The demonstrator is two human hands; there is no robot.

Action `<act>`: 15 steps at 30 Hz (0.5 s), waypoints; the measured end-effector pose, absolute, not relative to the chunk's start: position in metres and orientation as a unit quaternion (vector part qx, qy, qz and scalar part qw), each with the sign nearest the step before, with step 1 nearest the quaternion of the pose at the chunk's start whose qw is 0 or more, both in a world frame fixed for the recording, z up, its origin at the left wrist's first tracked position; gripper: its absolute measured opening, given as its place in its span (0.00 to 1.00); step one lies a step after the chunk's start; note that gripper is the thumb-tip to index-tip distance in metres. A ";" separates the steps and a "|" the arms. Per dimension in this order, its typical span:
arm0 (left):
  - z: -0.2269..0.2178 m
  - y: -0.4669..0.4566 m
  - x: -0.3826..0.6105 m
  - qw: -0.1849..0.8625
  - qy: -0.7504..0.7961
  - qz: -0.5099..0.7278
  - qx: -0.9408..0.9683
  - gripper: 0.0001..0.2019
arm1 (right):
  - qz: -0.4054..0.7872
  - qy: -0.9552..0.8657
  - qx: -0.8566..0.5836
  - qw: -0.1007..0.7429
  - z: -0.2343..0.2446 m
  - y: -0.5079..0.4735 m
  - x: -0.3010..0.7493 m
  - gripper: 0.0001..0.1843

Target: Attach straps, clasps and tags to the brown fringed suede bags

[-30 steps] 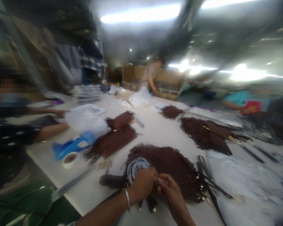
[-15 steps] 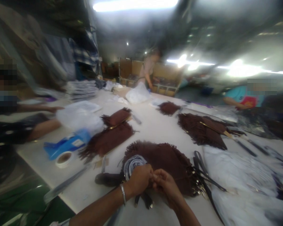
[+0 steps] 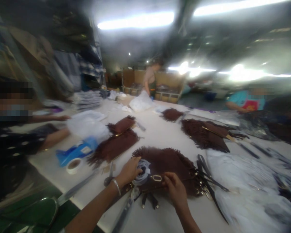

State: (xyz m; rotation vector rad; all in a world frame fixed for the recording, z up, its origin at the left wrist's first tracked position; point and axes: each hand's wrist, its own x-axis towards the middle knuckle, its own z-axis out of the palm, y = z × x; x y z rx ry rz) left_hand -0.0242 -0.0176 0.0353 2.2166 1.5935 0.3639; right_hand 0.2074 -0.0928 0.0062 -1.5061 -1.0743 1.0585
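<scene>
A brown fringed bag (image 3: 169, 163) lies on the white table (image 3: 157, 136) just in front of me. My left hand (image 3: 129, 171), with a metal bangle on the wrist, grips a coiled grey-white bundle (image 3: 143, 171) at the bag's left edge. My right hand (image 3: 176, 189) is closed on the bag's near edge, beside a small metal ring (image 3: 156, 178). Dark straps with metal ends (image 3: 150, 202) hang below the bag toward me.
More brown fringed bags (image 3: 113, 145) (image 3: 203, 134) lie further out. A blue tape dispenser (image 3: 75, 150) and a tape roll (image 3: 74, 165) sit at left. White plastic bags (image 3: 244, 187) pile at right, black straps (image 3: 208, 178) beside them. Other people work around the table.
My hands, pinched together over the bag's near edge, have moved apart: the left now grips the coiled bundle, the right holds the bag's edge. The view has shifted slightly.
</scene>
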 end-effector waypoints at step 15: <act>0.046 -0.104 -0.014 0.389 0.532 0.014 0.752 0.21 | 0.497 -0.356 -0.550 0.569 -0.017 -0.177 0.167 0.39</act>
